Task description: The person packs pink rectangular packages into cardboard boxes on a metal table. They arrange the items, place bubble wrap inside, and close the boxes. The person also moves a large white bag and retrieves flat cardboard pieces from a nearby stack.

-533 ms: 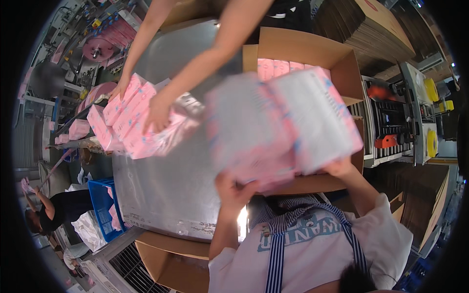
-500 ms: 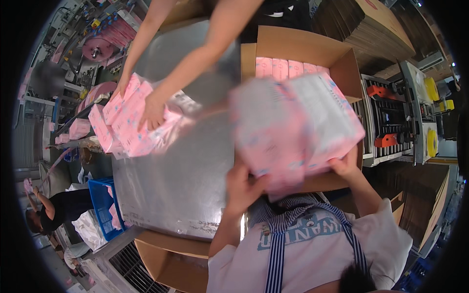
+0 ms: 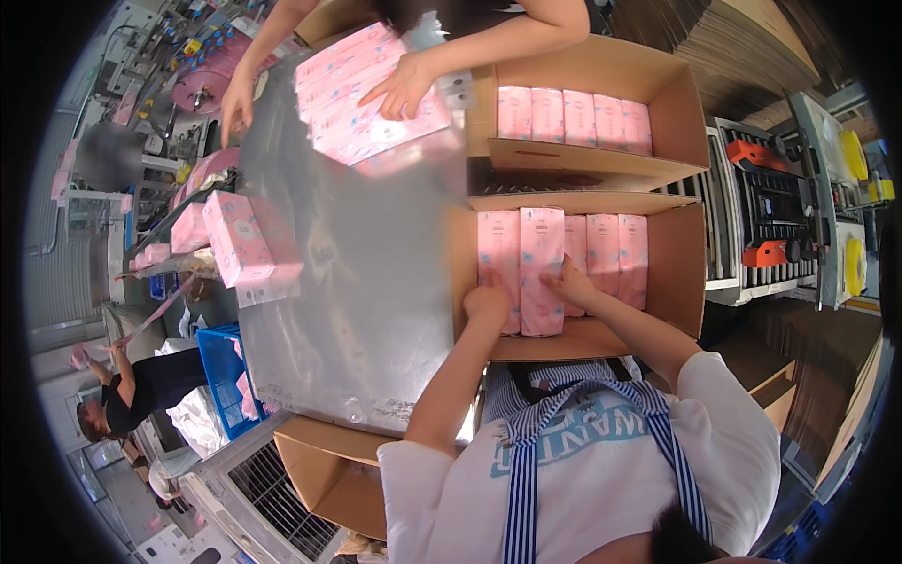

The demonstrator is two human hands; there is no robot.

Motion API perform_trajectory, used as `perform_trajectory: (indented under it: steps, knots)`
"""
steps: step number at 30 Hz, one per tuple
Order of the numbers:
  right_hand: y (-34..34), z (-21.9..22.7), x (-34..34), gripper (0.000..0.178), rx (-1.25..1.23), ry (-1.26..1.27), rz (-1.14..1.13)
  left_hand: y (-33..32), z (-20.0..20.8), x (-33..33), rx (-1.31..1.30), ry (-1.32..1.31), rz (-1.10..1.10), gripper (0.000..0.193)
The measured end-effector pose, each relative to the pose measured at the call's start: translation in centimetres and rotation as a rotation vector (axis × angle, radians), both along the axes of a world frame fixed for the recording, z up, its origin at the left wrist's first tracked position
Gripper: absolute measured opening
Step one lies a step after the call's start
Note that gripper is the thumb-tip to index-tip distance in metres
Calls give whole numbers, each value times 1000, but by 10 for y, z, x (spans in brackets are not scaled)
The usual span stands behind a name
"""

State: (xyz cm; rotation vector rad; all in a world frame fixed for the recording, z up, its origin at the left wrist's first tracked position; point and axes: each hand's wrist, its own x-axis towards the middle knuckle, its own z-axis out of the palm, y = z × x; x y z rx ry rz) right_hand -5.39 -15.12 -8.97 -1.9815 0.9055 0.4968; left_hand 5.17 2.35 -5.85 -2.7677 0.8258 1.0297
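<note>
A row of pink, patterned soft packs [image 3: 618, 254] stands in the near open carton [image 3: 681, 273] in front of me. One pink pack [image 3: 542, 230], second from the left, sits higher than its neighbours. My right hand [image 3: 571, 287] is closed at its right side, the thumb on its face and the other fingers partly hidden in the gap. My left hand [image 3: 489, 299] is closed against the leftmost pack [image 3: 498, 240], its fingers bent and partly hidden between the pack and the carton's left side.
Behind stands a second carton [image 3: 601, 174] holding another row of pink packs. To the left is a metal table [image 3: 366, 282], where another person's hand [image 3: 404, 85] lies on a block of pink packs [image 3: 362, 113]. More pink packs [image 3: 240, 240] stand at its left edge, above a blue crate [image 3: 221, 376].
The pink packs I held over the near carton are now inside it, with my hands lowered among them. The other person has moved a block of packs to the table's far end.
</note>
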Motion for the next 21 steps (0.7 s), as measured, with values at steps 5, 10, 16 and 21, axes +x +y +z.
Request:
perform_trajectory:
  steps: [5, 10, 16, 21]
  knots:
    - [-36, -52, -10, 72, 47, -200, 33, -34, 65, 25, 5, 241, -300, 44]
    - [-42, 22, -42, 54, -413, -305, 92, 38, 87, 22, -957, -263, 106, 41]
    - [-36, 68, -77, 36, -515, -379, 42, 73, 58, 2, -802, -438, -130, 40]
    - [-31, 103, -151, 26, -692, -455, -118, 73, 46, 4, -767, -610, -265, 34]
